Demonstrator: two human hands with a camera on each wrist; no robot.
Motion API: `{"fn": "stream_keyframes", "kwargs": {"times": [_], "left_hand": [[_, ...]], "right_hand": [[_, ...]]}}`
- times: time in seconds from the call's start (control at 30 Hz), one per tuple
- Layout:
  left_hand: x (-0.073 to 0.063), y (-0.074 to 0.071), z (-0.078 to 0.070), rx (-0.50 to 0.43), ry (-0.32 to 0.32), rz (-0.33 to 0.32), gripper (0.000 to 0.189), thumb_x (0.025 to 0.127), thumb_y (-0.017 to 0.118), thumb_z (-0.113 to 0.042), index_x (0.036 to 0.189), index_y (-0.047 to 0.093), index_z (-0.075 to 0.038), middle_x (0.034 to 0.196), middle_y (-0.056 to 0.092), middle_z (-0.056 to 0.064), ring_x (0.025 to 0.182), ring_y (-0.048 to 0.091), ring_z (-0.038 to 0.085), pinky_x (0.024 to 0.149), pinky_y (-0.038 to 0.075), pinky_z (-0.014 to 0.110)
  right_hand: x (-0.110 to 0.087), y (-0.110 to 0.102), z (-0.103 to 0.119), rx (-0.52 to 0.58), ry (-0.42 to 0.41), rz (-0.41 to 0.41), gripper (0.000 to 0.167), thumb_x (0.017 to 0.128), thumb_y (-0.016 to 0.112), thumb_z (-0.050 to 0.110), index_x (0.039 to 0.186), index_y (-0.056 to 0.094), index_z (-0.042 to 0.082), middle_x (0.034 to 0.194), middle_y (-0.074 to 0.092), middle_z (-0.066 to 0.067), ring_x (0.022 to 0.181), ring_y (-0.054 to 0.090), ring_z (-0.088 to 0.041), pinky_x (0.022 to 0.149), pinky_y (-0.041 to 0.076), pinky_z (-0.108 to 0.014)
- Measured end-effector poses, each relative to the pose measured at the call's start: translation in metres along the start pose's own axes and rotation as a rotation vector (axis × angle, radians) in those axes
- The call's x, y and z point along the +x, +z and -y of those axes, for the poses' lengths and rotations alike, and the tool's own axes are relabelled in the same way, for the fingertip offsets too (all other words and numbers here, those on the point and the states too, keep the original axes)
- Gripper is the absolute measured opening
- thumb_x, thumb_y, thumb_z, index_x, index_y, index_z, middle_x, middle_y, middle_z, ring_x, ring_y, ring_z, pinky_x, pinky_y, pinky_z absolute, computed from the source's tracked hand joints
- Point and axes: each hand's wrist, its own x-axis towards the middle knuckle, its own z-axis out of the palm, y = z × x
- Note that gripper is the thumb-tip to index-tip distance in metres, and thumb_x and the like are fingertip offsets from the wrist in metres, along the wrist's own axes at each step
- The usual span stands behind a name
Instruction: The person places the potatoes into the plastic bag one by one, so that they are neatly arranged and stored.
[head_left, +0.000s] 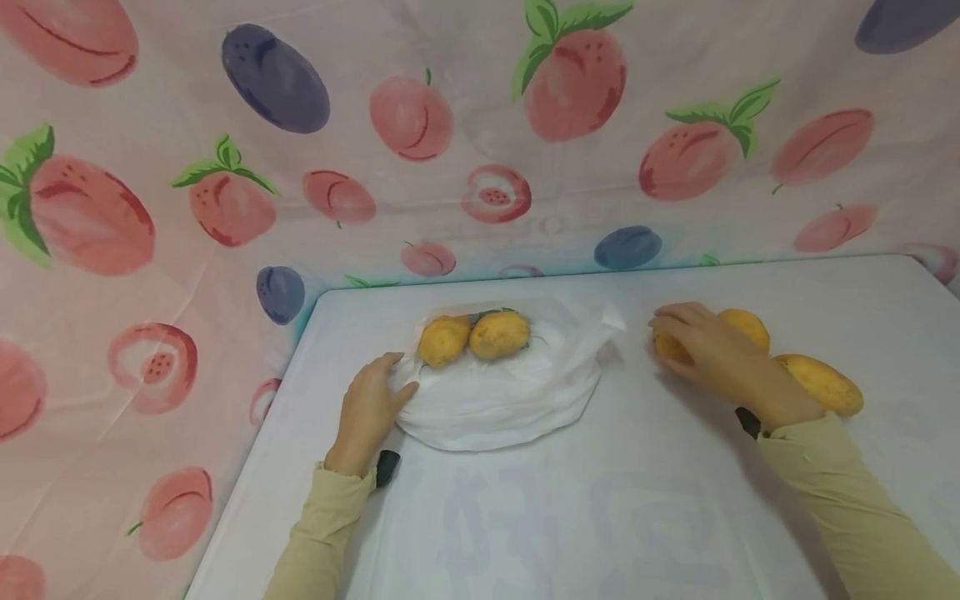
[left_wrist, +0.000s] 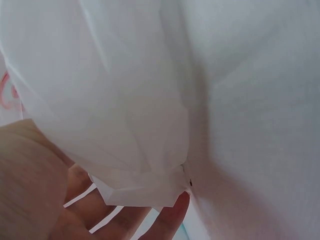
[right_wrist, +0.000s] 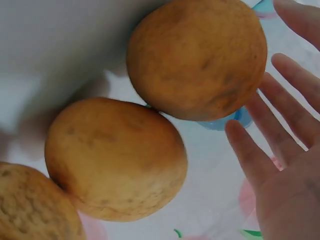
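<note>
Two potatoes [head_left: 499, 335] lie in or on the bag [head_left: 491, 412] at 12 o'clock; three others [head_left: 821, 385], at 3 o'clock, apparently remain. Left hand [head_left: 367, 408]: spread, touching bag at 9 o'clock. Right hand [head_left: 716, 354]: spread beside one potato [right_wrist: 197, 60], ungripped.

- My left sleeve [head_left: 318, 525] is plain khaki-beige, softly creased towards its wrist end.
- My right sleeve [head_left: 855, 500], well to the right of the left sleeve, is the same khaki-beige, its edge a little puckered.
- A small, stubby black piece [head_left: 387, 468] sits just beside the left sleeve's wrist end.
- Another black piece [head_left: 748, 422], partly hidden, lies well right of the left sleeve.
</note>
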Motion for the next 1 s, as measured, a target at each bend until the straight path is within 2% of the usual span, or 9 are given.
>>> {"fn": "stream_keyframes", "kwargs": {"times": [0.4,0.8,1.0], "left_hand": [[-0.0001,0.0020,0.0017,-0.006,0.000,-0.007,0.052,0.087,0.077,-0.018,0.132,0.059,-0.002,0.131,0.062,0.021,0.122,0.057,0.040,0.101,0.046,0.054],[-0.0006,0.0009,0.0022,-0.019,0.012,-0.009,0.051,0.088,0.075,-0.017,0.133,0.059,-0.001,0.132,0.062,0.021,0.123,0.056,0.040,0.101,0.046,0.055],[-0.0001,0.0009,0.0023,-0.018,0.017,-0.010,0.051,0.087,0.076,-0.018,0.132,0.059,-0.001,0.132,0.061,0.021,0.123,0.056,0.040,0.102,0.046,0.054]], "right_hand": [[-0.0030,0.0012,-0.0052,0.028,0.105,0.114,0.046,0.078,0.082,0.007,0.118,0.062,-0.004,0.127,0.056,-0.027,0.121,0.048,-0.045,0.100,0.043,-0.059],[-0.0024,0.0002,-0.0033,0.001,0.132,0.176,0.060,0.074,0.085,0.006,0.126,0.058,-0.006,0.134,0.052,-0.029,0.126,0.045,-0.046,0.101,0.043,-0.060],[-0.0016,0.0042,-0.0021,-0.005,0.111,0.144,0.058,0.075,0.083,0.003,0.126,0.058,-0.007,0.133,0.053,-0.031,0.125,0.047,-0.048,0.101,0.043,-0.061]]}}
